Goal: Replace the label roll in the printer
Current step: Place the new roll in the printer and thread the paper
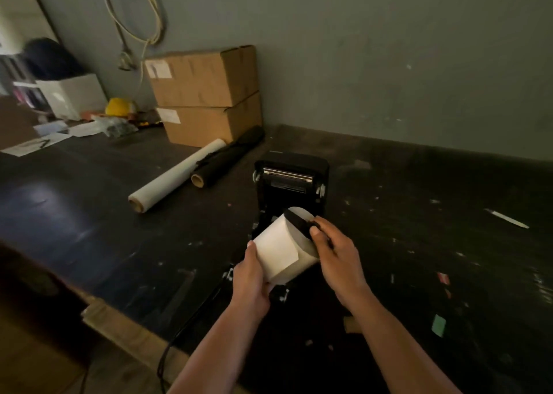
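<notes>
Two hands on one label roll [279, 251], centre of frame, held just above the open printer [291, 181]

Item: label roll, white, wide, with a loose leading flap lying across its front face. Position: over the printer's well, below the raised lid, not yet seated as far as can be judged.

Left hand [251, 283]: closed around the roll's lower-left end, thumb on top, fingers hidden beneath.

Right hand [335, 256]: pinched narrow on a black holder piece [299, 223] at the roll's upper-right end; whether the piece is fully pushed into the core cannot be told.

Printer: black, lid tipped back toward the wall, metal bar [287, 175] showing across the upper part, cable [185, 330] running off the lower-left table edge.

Table [419, 214]: dark, scuffed, scattered with paper scraps.

Other stock: white paper roll [176, 176] and black roll [227, 157] lying side by side left of centre; two stacked cardboard boxes [205, 97] behind them against the wall; pen [505, 218] at right; white box [71, 95] and yellow object [118, 106] in upper left.

Handling note, as judgement: the step in hand appears to be fitting the holder to the roll and lowering both into the well. Done well, the piece goes square into the core, the roll stays level between both hands, the flap faces the front slot, and the ends drop evenly into the side supports without crushing the outer wraps
</notes>
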Motion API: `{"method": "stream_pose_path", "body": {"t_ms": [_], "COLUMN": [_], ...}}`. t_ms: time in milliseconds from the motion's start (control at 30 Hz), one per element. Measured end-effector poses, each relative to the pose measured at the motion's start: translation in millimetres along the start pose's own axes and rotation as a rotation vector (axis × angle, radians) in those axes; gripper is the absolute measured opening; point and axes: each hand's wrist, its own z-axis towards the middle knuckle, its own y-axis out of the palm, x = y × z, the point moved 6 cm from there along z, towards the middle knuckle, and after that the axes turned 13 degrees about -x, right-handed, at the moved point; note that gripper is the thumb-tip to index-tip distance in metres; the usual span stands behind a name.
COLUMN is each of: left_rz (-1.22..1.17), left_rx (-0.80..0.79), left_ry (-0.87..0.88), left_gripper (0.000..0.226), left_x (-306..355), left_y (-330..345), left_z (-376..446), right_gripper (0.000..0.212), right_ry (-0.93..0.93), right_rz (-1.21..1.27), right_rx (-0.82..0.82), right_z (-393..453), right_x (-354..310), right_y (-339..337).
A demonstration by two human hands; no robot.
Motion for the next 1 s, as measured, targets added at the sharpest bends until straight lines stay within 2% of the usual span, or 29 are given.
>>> {"method": "stream_pose_path", "body": {"t_ms": [133,267,367,433,567,700,833,1000], "left_rz": [0.081,0.236,0.361,0.442,0.639,0.799,0.847,0.895], "left_rx": [-0.050,-0.103,-0.144,-0.186,-0.258,-0.298,-0.327,-0.282], "left_ry": [-0.017,-0.021,-0.004,0.001,0.050,0.097,0.097,0.085], "left_gripper": [0.031,0.030,0.029,0.036,0.050,0.051,0.051,0.055], "left_x": [41,76,99,108,117,122,111,93], "left_y": [-22,-28,-22,-15,0,15,17,9], "left_z": [30,65,83,94,110,123,136,147], "right_gripper": [0.028,0.025,0.022,0.020,0.022,0.023,0.023,0.024], "right_ry": [-0.030,-0.103,-0.105,-0.075,-0.018,0.002,0.024,0.031], "right_rz": [-0.126,-0.355,-0.389,-0.377,-0.421,-0.557,-0.581,-0.605], "right_rx": [-0.037,0.017,0.040,0.065,0.126,0.153,0.186,0.140], "right_z": [28,48,55,58,63,59,58,61], "right_x": [-16,-32,-31,-26,-14,4,19,33], "right_y": [18,26,29,28,22,22,19,16]}}
